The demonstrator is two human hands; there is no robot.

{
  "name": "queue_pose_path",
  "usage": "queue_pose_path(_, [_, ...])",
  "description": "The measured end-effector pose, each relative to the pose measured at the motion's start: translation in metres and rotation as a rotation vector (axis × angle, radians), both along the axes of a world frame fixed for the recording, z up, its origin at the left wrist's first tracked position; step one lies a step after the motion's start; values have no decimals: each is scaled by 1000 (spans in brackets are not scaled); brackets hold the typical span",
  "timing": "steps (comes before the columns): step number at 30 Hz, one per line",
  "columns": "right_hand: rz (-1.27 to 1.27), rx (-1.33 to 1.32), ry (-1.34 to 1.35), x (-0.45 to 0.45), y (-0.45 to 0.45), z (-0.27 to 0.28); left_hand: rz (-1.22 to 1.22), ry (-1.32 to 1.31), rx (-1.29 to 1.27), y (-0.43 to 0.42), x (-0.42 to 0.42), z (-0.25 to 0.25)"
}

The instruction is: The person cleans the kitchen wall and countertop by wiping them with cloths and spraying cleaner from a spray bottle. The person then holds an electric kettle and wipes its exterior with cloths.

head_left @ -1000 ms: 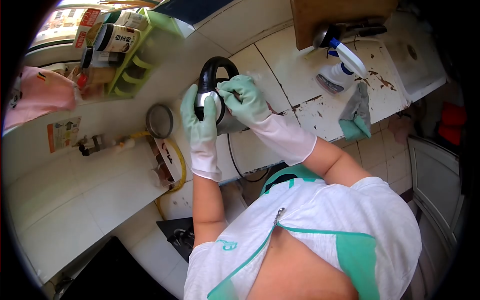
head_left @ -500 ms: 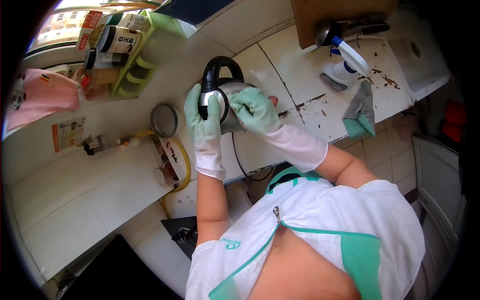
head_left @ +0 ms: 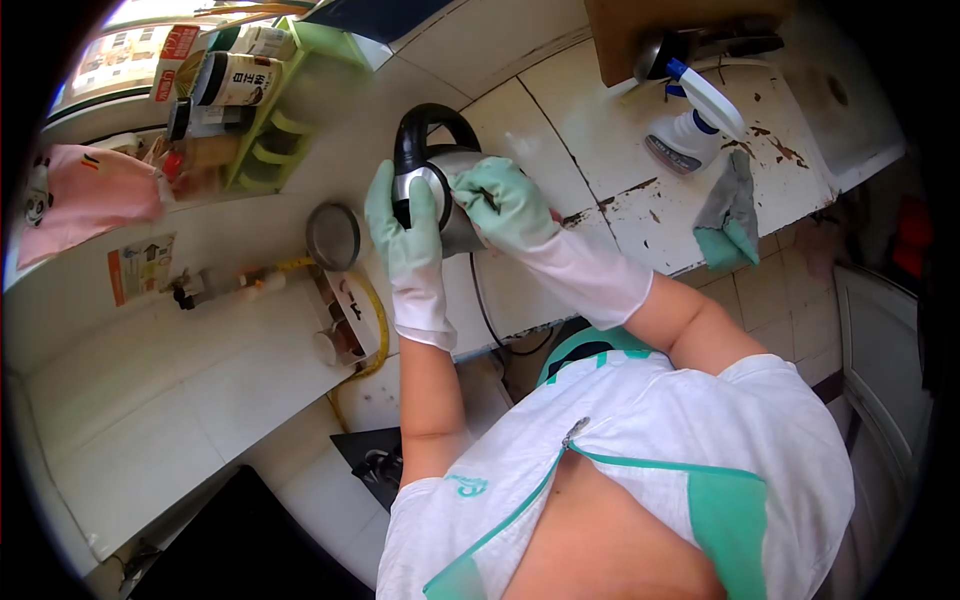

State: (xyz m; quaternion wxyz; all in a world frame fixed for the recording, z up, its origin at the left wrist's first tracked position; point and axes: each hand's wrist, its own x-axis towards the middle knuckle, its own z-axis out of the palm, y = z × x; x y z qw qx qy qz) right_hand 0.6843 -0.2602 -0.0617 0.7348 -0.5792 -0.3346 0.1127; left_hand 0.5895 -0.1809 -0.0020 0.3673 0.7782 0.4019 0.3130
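An electric kettle [head_left: 461,234] with a steel body and a black looped handle [head_left: 408,140] stands tilted on the white-tiled counter. My left hand [head_left: 410,225], in a green and white rubber glove, grips it near the foot of the handle, fingers on both sides. My right hand [head_left: 512,208], gloved the same way, is curled closed against the steel side. Whatever its fingers may hold is hidden. A dark cord [head_left: 477,300] hangs below the kettle.
At right stand a white spray bottle [head_left: 690,140] and a grey-green cloth [head_left: 730,210] over the counter edge. A round metal lid [head_left: 333,237] leans left, by a yellow hose [head_left: 380,325]. A green rack [head_left: 262,135] holds jars.
The kettle and both hands sit slightly further up and left in view. My right hand has shifted a little along the kettle's side, still closed.
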Motion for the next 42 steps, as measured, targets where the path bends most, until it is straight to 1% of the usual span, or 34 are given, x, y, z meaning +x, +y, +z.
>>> queue_pose_path(2, [-70,-20,48,8,9,-10,10,-10,-26,1,1,1])
queue_pose_path(4, [-153,-166,75,12,10,-47,5,-57,-57,-1,1,-2])
queue_pose_path(5, [-196,-240,89,18,11,-61,8,-36,-44,0,4,0])
queue_pose_path(8, [151,-602,528,37,8,-66,25,17,-26,-5,2,4])
queue_pose_path(10, [101,-218,533,25,22,-48,33,6,-18,-4,4,2])
queue_pose_path(12, [-215,200,-212,17,40,-21,34,4,-63,-4,5,3])
queue_pose_path(15, [-186,174,-143,16,40,-38,23,3,-71,-2,5,5])
queue_pose_path(16, [12,-123,195,26,28,-47,22,4,-67,-3,3,4])
queue_pose_path(17, [204,-476,484,36,16,-55,28,17,-57,-4,0,3])
queue_pose_path(18, [135,-703,447,41,21,-83,30,24,-43,-4,-1,1])
queue_pose_path(19, [50,-609,383,35,26,-96,23,30,-24,-1,2,1])
queue_pose_path(21, [-105,-438,250,30,23,-93,19,18,-52,-2,6,4])
queue_pose_path(22, [66,-356,422,27,21,-93,21,22,-69,-4,4,6])
queue_pose_path(23, [237,-267,590,36,15,-50,25,49,-44,-4,3,7])
queue_pose_path(24, [406,-174,752,42,12,-27,27,33,-67,-4,5,7])
queue_pose_path(26, [396,-147,630,40,14,-35,31,13,-115,-7,5,8])
queue_pose_path(27, [392,-132,566,41,16,-41,37,15,-98,-8,6,9])
queue_pose_path(28, [436,-365,525,50,19,-63,38,18,-98,-8,7,9])
queue_pose_path(29, [474,-597,480,65,21,-97,37,21,-98,-8,7,8])
queue_pose_path(31, [406,-717,533,71,18,-115,26,44,-57,-5,5,9])
queue_pose_path(32, [306,-611,621,72,13,-111,23,53,-22,-4,5,7])
queue_pose_path(34, [262,-401,761,68,3,-117,27,67,-10,-10,0,5])
queue_pose_path(35, [312,-284,803,72,2,-122,26,58,-21,-13,0,7])
queue_pose_path(38, [567,-366,512,90,-3,-138,19,0,-96,-18,3,7])
queue_pose_path(40, [225,-393,46,61,4,-150,13,-19,-136,-15,1,4])
queue_pose_path(41, [244,-500,-51,60,4,-140,14,-25,-138,-15,3,4])
queue_pose_path(42, [296,-471,138,63,6,-135,15,-28,-140,-17,4,5])
